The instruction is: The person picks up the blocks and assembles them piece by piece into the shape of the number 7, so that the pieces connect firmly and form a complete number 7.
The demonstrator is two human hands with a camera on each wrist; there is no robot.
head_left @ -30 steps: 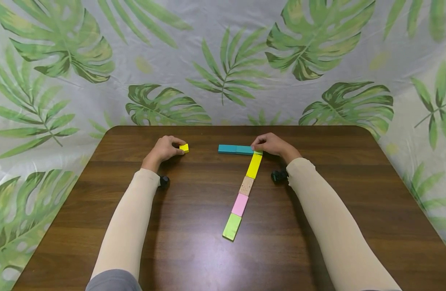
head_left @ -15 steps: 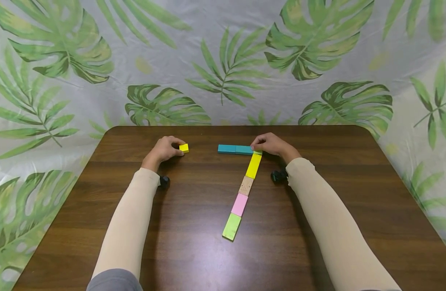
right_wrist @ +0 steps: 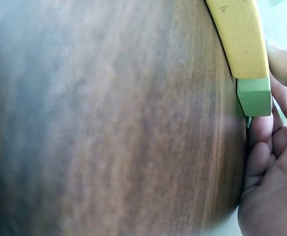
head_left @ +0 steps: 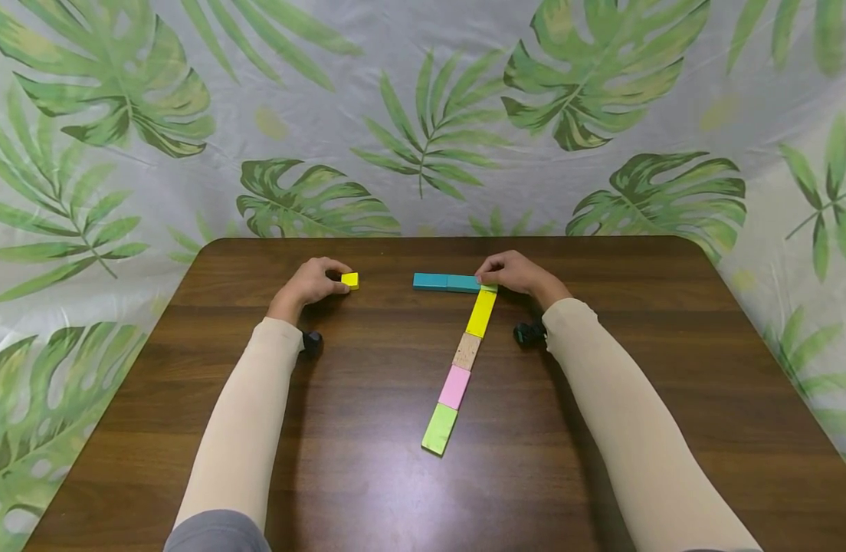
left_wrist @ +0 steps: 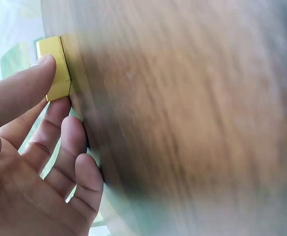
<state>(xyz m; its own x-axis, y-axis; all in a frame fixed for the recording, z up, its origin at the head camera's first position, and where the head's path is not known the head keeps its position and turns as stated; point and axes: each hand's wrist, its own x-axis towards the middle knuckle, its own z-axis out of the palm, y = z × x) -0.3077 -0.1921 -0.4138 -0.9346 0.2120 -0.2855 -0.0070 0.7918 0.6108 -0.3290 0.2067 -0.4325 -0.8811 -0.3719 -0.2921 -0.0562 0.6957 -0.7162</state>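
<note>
At the far left of the table, my left hand pinches a small yellow block between thumb and fingers. In the left wrist view the thumb lies over the face of this yellow block, and fingers sit behind it. My right hand holds a light green block at the corner where two rows of blocks meet. The right wrist view shows the green block against the end of a long yellow block, fingertips at its side. The hand hides part of the green block.
Two teal blocks run left from the corner. Toward the front a slanted row holds the long yellow block, a natural wood block, a pink block and a lime green block. A leaf-print cloth hangs behind the table.
</note>
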